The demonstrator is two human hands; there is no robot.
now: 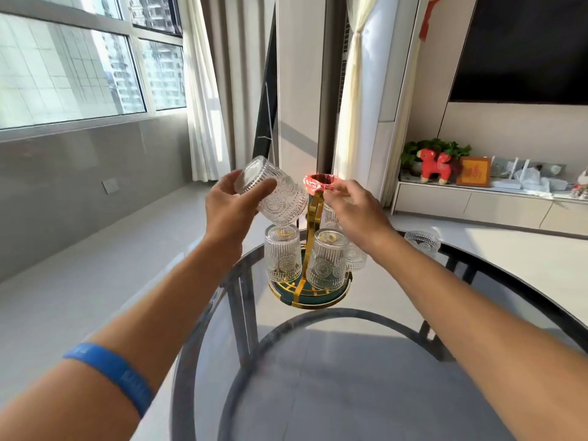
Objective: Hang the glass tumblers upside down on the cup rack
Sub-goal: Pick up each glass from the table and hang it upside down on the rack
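Note:
A gold cup rack (pixel 310 230) with a green round base (pixel 305 297) stands on the round glass table (pixel 318 361). Several ribbed glass tumblers hang upside down on it, among them a left one (pixel 282 253) and a front one (pixel 327 259). My left hand (pixel 232 205) grips another tumbler (pixel 276 194), tilted with its mouth down toward the rack's left side, just above the left hung one. My right hand (pixel 353 205) holds the top of the rack's gold handle. One more tumbler (pixel 422 242) stands on the table to the right.
A pink-rimmed bin (pixel 318 183) shows just behind the rack's top. The table's dark frame (pixel 245 313) is visible through the glass. A low cabinet (pixel 477 202) with a red toy and plants lies at the right; windows and curtains are at the left.

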